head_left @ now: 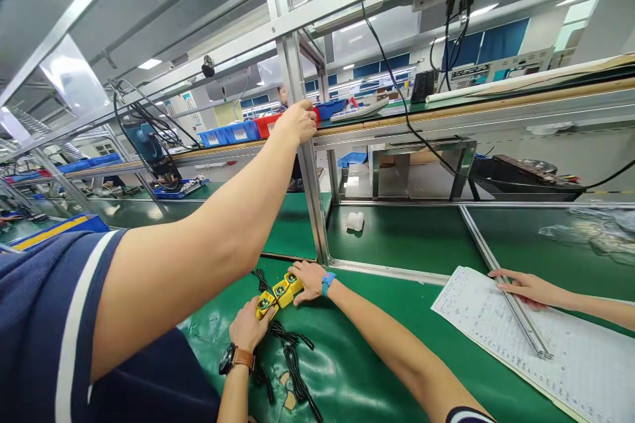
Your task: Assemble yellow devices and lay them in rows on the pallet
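A short row of yellow connector blocks (278,293) with black cables (292,360) lies on the green mat (377,370). My left hand (248,325), with a brown-strapped watch on its wrist, pinches the near end of the row with curled fingers. My right hand (308,279), with a blue wristband, holds the far end with its fingers closed over it. The black cables trail from the blocks toward me between my arms.
A co-worker's arm (198,238) in a navy sleeve crosses from the left to the upper shelf (397,120) by a metal post (312,198). Another person's hand (526,287) rests on a printed sheet (496,324). A white cap (355,221) and blue bins (231,134) stand behind.
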`<state>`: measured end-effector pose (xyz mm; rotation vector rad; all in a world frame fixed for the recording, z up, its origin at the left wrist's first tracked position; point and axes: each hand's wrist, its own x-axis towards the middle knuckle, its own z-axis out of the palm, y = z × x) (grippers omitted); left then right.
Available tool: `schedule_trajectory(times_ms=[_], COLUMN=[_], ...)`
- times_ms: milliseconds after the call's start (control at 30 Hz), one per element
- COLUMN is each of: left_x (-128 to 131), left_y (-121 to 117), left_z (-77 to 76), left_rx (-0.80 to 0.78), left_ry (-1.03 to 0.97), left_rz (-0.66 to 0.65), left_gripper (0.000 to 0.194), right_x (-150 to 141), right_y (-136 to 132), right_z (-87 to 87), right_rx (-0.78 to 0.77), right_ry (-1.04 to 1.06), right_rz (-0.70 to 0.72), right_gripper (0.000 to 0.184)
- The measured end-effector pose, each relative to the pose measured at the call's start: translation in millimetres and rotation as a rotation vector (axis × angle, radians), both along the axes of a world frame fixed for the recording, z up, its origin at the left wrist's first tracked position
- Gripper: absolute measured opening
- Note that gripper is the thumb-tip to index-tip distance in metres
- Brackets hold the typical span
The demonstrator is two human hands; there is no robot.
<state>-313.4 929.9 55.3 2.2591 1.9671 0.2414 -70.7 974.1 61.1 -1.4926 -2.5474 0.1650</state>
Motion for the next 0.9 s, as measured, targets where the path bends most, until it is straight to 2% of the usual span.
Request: schedule_trajectory(times_ms=[133,267,433,600,700,800,900], left_x=[4,7,14,23,27,31,33], left_y=[-8,-25,-49,-61,-63,-63,-64], left_z=[-1.1,-7.9,-16.9,-14.3,-9.7,-5.8,-4.8], left_rx=[0.014,0.059,0.097,0.07,0.053,0.034,0.025], left_ry=[0.013,0.021,-0.042,-0.113,-0.119,-0.124,-0.118], left_rz=[-0.004,-0.048,-0.095,-0.069,-0.042,-0.028,-0.025], left_gripper=[0.041,0.043,0.044,0.042,0.042,0.042,0.041], right_x=[-5,4,39,60,47,25,6], right_y=[5,-9,-54,-102,-119,-128,-130], right_z=[3.0,5.7,13.1,30.4,36.2,34.8,31.0], right_rx=[-0.021,-0.064,-0.099,-0.123,-0.143,-0.135,-0.142], right_ry=[-0.043,-0.06,-0.037,0.003,0.014,-0.007,-0.024], right_rz=[-0.004,-0.058,-0.136,-0.129,-0.016,0.087,0.102], right_gripper=[0.074,0.063,0.06,0.059,0.057,0.053,0.052])
